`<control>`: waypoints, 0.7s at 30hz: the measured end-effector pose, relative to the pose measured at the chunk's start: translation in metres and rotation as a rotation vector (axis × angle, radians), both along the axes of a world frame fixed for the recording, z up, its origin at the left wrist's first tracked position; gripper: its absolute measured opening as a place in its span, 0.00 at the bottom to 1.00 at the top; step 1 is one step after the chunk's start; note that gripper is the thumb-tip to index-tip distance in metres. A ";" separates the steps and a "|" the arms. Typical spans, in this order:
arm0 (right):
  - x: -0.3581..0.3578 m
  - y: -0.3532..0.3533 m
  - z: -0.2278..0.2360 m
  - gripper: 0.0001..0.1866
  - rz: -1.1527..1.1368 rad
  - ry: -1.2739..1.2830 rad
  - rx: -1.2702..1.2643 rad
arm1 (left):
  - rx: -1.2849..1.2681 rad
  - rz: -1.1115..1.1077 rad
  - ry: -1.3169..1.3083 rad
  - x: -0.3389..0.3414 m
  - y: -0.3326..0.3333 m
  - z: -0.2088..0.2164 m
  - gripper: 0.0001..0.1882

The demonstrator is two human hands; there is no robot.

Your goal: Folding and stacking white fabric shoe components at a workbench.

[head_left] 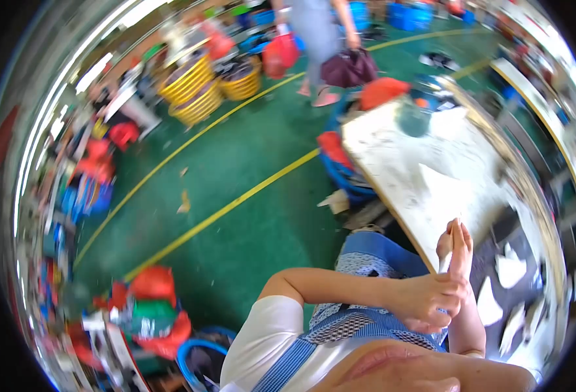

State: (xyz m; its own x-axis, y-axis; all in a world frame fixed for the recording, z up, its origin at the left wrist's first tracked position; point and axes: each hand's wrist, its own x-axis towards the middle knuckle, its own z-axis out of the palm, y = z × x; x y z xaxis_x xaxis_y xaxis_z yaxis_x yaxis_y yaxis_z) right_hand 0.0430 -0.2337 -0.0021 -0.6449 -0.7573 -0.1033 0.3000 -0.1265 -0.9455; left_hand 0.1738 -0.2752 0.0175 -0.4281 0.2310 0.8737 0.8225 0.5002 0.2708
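My left hand (430, 302) is closed, its fingers curled against my right hand. Whatever it may hold is hidden. Just beyond it my right hand (459, 251) has its fingers long and pressed together, tips pointing away from me over the near part of the worktable (392, 145). Something small and pale may sit between its fingers, too blurred to name. A white flat piece (443, 185) lies on the table past my fingertips. To the right, several white cut pieces (490, 302) rest on a dark surface (469, 274).
A blue tub (337, 171) with red bags stands against the table's left side. Yellow baskets (190, 91) are stacked across the green floor (249, 157). A person (315, 39) carries a dark purple bag (349, 67) beyond the table. Red bags (154, 284) and a blue-rimmed bin (182, 356) are behind left.
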 end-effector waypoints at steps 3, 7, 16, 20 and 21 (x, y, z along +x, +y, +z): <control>-0.037 0.063 -0.001 0.12 -0.360 -0.097 -0.075 | 0.102 -0.372 0.021 -0.031 0.040 0.007 0.15; -0.067 0.181 -0.020 0.12 -0.855 0.247 -0.127 | 0.299 -0.807 -0.213 -0.053 0.070 0.026 0.19; 0.044 0.419 -0.113 0.06 -1.030 0.906 1.060 | 0.990 -1.298 -1.051 -0.126 0.083 -0.002 0.27; 0.083 0.430 -0.175 0.11 -0.886 0.930 1.346 | 0.776 -0.961 -1.176 -0.131 0.068 -0.004 0.30; 0.085 0.430 -0.172 0.11 -0.887 0.921 1.347 | 0.707 -0.873 -1.175 -0.128 0.065 -0.005 0.31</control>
